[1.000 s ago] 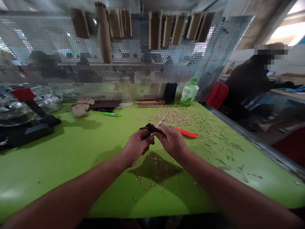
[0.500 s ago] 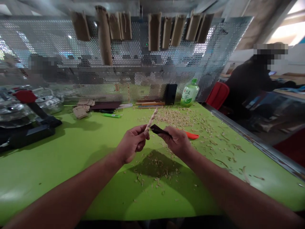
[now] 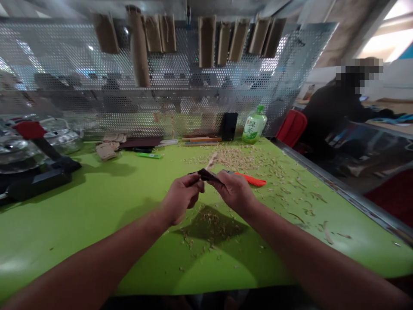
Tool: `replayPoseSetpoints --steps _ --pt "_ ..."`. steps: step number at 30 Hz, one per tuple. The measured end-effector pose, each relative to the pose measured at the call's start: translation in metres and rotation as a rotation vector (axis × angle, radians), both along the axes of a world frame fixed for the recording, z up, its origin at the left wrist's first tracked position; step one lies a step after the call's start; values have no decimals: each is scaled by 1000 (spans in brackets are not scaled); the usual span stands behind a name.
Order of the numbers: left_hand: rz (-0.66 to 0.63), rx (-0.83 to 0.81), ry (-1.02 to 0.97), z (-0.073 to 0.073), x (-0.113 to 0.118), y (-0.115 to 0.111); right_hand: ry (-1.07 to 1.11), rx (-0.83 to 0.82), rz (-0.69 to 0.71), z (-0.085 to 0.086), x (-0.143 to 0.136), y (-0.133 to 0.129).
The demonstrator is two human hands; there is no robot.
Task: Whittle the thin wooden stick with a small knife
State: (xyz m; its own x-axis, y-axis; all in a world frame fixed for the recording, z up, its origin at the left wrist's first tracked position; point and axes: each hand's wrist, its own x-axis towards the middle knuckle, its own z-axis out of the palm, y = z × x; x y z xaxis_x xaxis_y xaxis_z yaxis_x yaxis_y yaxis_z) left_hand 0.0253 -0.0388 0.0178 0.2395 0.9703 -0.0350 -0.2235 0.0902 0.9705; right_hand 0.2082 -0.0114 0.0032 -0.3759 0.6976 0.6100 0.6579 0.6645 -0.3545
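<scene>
A thin, pale carved wooden stick (image 3: 212, 161) slants up and away from my hands, above the green table. My left hand (image 3: 182, 194) is closed in a pinch round its near end, which the fingers partly hide. My right hand (image 3: 237, 189) pinches a dark folded strip (image 3: 206, 174) that looks like sandpaper. This strip lies against the stick, close to my left fingertips. Just beyond my right hand, a tool with an orange handle (image 3: 253, 179) rests on the table, its other end partly hidden.
Wood shavings (image 3: 240, 157) cover the table's far right and lie under my hands. A green-tea bottle (image 3: 254, 125) and a black block (image 3: 229, 126) stand at the back. Metal kettles (image 3: 66, 138) are at left. A person (image 3: 337, 94) sits beyond the right edge.
The dark strip has moved left onto the stick, near my left fingers. The stick now leans further right and sits lower. The whole view has shifted slightly.
</scene>
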Motion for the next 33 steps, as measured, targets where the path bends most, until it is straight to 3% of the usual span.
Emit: replayPoseSetpoints --steps 5,9,18,24,28,33 --pt "27 83 -95 5 -15 8 100 -7 -17 -3 9 5" --pt "50 64 -59 2 -13 10 149 19 34 -4 5 2" --pt "44 73 265 -16 10 1 -22 -30 -38 -1 -11 -3" --pt "2 -7 80 -9 3 1 -103 -10 -46 -2 1 -2" --pt "36 89 -104 5 -14 7 -16 -61 -64 -5 9 5" --pt "44 85 -38 2 -14 10 165 -100 -6 -4 5 8"
